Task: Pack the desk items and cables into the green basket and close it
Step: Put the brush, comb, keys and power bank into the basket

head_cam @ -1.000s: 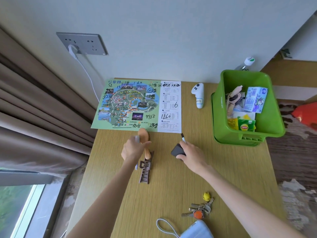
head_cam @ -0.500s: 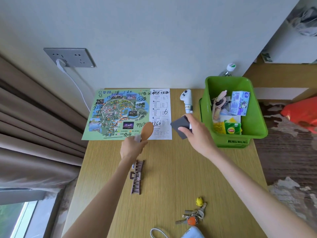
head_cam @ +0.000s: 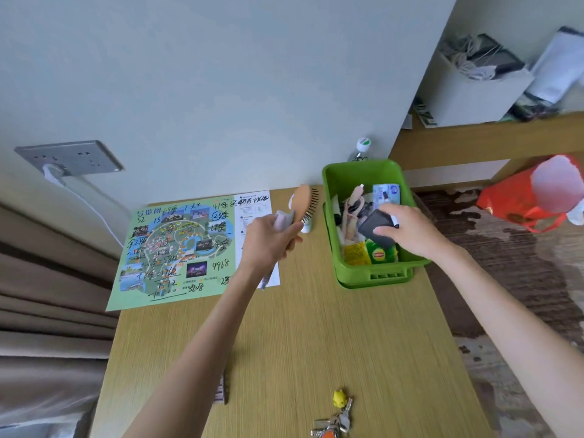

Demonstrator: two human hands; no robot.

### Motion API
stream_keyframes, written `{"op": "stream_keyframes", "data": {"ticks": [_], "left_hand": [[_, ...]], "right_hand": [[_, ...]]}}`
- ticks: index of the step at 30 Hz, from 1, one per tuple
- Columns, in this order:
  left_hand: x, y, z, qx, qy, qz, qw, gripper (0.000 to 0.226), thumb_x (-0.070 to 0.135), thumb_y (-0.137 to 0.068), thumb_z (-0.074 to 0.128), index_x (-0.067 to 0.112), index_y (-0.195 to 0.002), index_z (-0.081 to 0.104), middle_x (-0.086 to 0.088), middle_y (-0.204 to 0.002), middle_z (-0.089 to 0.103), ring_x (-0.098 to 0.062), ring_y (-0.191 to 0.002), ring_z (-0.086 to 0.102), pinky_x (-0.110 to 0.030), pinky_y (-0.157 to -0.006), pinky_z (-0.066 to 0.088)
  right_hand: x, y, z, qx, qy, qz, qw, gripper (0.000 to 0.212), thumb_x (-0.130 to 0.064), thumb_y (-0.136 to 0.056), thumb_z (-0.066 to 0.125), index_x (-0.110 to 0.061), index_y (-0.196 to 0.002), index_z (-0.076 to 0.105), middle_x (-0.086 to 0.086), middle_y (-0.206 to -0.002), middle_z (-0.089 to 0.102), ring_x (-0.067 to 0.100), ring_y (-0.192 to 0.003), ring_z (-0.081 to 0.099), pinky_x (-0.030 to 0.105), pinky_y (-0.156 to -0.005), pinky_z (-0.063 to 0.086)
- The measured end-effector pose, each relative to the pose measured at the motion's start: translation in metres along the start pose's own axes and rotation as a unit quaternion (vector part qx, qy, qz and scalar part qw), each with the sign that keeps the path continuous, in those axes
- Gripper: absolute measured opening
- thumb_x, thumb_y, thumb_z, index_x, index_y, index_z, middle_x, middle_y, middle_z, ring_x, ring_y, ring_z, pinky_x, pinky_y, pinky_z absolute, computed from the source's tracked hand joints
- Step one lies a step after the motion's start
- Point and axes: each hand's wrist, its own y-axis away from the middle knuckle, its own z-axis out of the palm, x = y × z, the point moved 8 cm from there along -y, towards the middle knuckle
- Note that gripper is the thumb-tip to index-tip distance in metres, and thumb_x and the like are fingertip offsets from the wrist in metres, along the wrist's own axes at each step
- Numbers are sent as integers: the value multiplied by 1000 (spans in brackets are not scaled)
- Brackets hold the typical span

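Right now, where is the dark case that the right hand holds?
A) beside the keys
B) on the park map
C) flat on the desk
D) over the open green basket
D: the right hand grips the dark case over the contents of the green basket.

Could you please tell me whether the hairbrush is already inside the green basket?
No, the left hand holds the hairbrush up over the desk, outside the left wall of the green basket.

Open green basket (head_cam: 357,178), part-filled, dark pouch (head_cam: 373,229) over its contents, wooden hairbrush (head_cam: 301,200) raised just left
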Motion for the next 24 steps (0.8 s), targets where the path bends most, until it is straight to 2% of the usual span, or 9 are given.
{"op": "stream_keyframes", "data": {"ticks": [2,4,7,10,13,16,19,22,24], "left_hand": [[9,-4,13,-11,-22,6,1000,25,29,-84,69,8,-70,65,-9,-61,70,-15,-40,48,-22,-42,40],[14,-8,24,-18,-43,11,999,32,31,-84,69,2,-74,64,-4,-54,63,-16,-40,48,-24,-45,42],[16,-12,37,-19,-78,16,997,36,37,-83,68,2,-78,60,0,-52,60,-16,-41,50,-28,-50,45],[18,-15,47,-12,-104,14,994,33,39,-82,65,8,-75,58,2,-50,60,-14,-40,50,-29,-52,47],[22,-18,58,-21,-115,21,993,31,37,-84,63,12,-67,57,2,-49,60,-13,-39,50,-30,-51,47],[28,-20,70,-29,-137,36,990,37,36,-87,62,13,-58,55,2,-48,59,-13,-40,51,-31,-52,46],[36,-22,78,-15,-160,51,986,38,39,-89,61,13,-62,55,4,-49,59,-12,-41,53,-32,-52,49],[44,-26,83,2,-175,63,982,37,38,-89,61,12,-64,54,4,-50,58,-11,-41,53,-35,-54,52],[50,-28,89,-10,-186,70,980,36,37,-89,62,14,-63,53,3,-51,59,-13,-43,54,-37,-55,53]], "right_hand": [[15,-3,11,-64,8,18,998,48,-25,-87,71,-17,-131,56,5,-133,59,27,-122,53,48,-98,45],[20,-5,23,-115,11,8,993,51,-21,-85,73,-14,-133,56,4,-138,56,26,-129,49,43,-104,40],[20,-3,48,-211,16,-8,977,33,-14,-87,70,-12,-120,63,4,-122,63,24,-118,56,37,-96,43],[23,-4,48,-202,13,-5,979,28,-9,-97,53,-17,-123,60,7,-127,59,20,-114,55,37,-97,45],[19,-6,24,-110,47,-35,992,50,8,-93,40,-22,-132,48,3,-126,52,24,-109,59,37,-74,52],[12,0,11,-70,75,-86,991,86,14,-86,43,-40,-146,14,-11,-102,51,20,-65,59,29,-42,38],[15,6,12,-84,89,-94,988,82,8,-91,45,-39,-147,8,1,-83,59,13,-45,40,21,-38,26],[17,18,20,-156,99,-104,977,52,-1,-95,51,-24,-139,35,4,-110,63,12,-72,58,23,-57,45],[13,22,10,-95,103,-126,982,42,-4,-93,57,-17,-132,49,-2,-124,58,13,-105,59,26,-82,50]]}}
